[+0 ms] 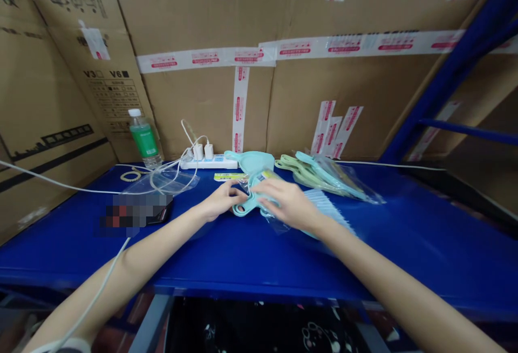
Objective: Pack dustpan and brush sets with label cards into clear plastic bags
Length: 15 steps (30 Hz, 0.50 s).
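Note:
On the blue table lies a light-blue hand brush [242, 210], its pale bristles [326, 207] showing beyond my right wrist. My left hand [218, 201] closes its thumb and fingers on the handle end with the hanging hole. Over the middle of the brush lies my right hand [289, 202], its fingers bent around the light-blue plastic and partly hiding it. Clear plastic wrap [279, 225] shows below the right fingers. Just behind the hands is a light-blue dustpan [257, 162], with a yellow label strip [229, 177] to its left.
Bagged green and blue brush sets [327, 176] lie at the back right. A white power strip [218, 162] with chargers and looping cables stands against the cardboard wall [194, 104]. A green-labelled bottle [144, 140] is at the back left. A white cable crosses my left forearm.

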Motion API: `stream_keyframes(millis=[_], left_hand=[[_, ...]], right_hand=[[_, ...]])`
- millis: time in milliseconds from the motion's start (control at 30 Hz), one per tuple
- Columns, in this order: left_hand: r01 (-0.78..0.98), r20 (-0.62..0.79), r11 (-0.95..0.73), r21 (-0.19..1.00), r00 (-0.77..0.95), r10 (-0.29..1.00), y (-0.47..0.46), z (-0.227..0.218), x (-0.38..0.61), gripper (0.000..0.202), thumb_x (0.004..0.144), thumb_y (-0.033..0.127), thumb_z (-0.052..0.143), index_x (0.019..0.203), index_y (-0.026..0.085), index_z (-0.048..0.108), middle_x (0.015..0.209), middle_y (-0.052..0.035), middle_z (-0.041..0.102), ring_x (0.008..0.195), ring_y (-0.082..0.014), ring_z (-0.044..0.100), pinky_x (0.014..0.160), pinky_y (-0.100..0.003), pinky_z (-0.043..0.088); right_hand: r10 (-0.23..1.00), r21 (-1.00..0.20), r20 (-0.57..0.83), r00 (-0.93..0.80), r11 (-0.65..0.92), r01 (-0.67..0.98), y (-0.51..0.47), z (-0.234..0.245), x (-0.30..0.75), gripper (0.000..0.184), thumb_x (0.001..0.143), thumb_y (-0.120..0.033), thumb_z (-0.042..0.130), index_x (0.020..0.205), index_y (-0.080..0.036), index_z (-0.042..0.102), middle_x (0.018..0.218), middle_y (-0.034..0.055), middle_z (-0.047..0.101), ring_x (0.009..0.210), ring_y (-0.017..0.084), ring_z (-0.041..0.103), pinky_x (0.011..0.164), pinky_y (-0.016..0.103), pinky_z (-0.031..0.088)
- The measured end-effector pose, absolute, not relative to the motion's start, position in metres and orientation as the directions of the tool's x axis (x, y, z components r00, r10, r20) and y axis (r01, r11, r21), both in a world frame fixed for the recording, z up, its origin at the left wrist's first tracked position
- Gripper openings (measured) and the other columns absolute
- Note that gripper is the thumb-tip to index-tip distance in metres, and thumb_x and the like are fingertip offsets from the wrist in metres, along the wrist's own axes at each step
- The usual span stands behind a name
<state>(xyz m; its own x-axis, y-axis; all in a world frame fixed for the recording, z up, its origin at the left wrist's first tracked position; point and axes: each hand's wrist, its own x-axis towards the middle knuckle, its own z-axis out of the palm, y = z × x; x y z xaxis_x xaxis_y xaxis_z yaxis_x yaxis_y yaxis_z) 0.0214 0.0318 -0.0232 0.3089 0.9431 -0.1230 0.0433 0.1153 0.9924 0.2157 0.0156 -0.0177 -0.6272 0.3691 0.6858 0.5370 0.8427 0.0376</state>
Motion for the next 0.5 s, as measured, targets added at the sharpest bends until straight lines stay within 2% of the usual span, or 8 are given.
stream_keyframes(millis=[67,133,200,333,400,500], left_hand=[[0.048,-0.068,0.055,0.997,0.319,0.945,0.034,-0.021,0.019,0.046,0.069,0.01,0.069,0.112,0.013,0.052,0.066,0.0038,0.059,0.05,-0.0069,0.052,0.046,-0.018,0.039],[0.055,-0.021,0.005,0.998,0.301,0.953,0.036,-0.017,0.015,0.037,0.073,0.011,0.065,0.108,0.013,0.055,0.065,0.0039,0.058,0.05,-0.0068,0.049,0.044,-0.018,0.037],[0.057,0.008,-0.024,0.998,0.272,0.962,0.038,-0.012,0.012,0.031,0.075,0.012,0.061,0.105,0.014,0.056,0.066,0.0033,0.057,0.05,-0.0075,0.048,0.042,-0.018,0.036],[0.034,0.075,-0.084,0.996,0.213,0.974,0.038,-0.001,0.007,0.023,0.077,0.013,0.055,0.099,0.016,0.057,0.067,0.0021,0.057,0.048,-0.0072,0.046,0.041,-0.018,0.037],[0.036,0.093,-0.102,0.994,0.194,0.976,0.038,0.003,0.006,0.019,0.077,0.014,0.052,0.095,0.016,0.058,0.067,0.0021,0.055,0.049,-0.0077,0.047,0.042,-0.019,0.039],[0.054,0.123,-0.136,0.989,0.2,0.972,0.039,0.006,0.003,0.016,0.075,0.015,0.051,0.09,0.017,0.058,0.067,0.0023,0.054,0.05,-0.0088,0.049,0.043,-0.02,0.041]], right_hand=[[0.583,-0.195,0.709,-0.396,0.702,0.685,0.025,-0.013,0.236,0.025,0.091,-0.025,0.037,0.095,-0.019,0.061,0.087,0.0071,0.066,0.077,0.018,0.061,0.065,0.032,0.048],[0.754,-0.329,0.586,-0.297,0.557,0.763,0.035,-0.012,0.254,0.021,0.086,-0.026,0.041,0.09,-0.021,0.061,0.074,0.0039,0.065,0.06,0.017,0.057,0.057,0.032,0.046],[0.856,-0.433,0.432,-0.283,0.472,0.768,0.041,-0.013,0.266,0.019,0.083,-0.028,0.042,0.087,-0.022,0.06,0.065,0.0016,0.062,0.05,0.015,0.052,0.052,0.03,0.044],[0.903,-0.53,0.304,-0.305,0.426,0.733,0.038,-0.017,0.261,0.029,0.08,-0.038,0.046,0.1,-0.018,0.055,0.07,0.0027,0.061,0.052,0.015,0.053,0.053,0.03,0.043],[0.901,-0.54,0.265,-0.344,0.434,0.721,0.031,-0.017,0.25,0.04,0.078,-0.045,0.049,0.105,-0.016,0.053,0.078,0.005,0.062,0.056,0.016,0.055,0.054,0.031,0.043],[0.877,-0.512,0.26,-0.404,0.48,0.712,0.02,-0.016,0.236,0.043,0.074,-0.042,0.052,0.108,-0.016,0.051,0.082,0.0058,0.061,0.055,0.016,0.055,0.053,0.031,0.042]])
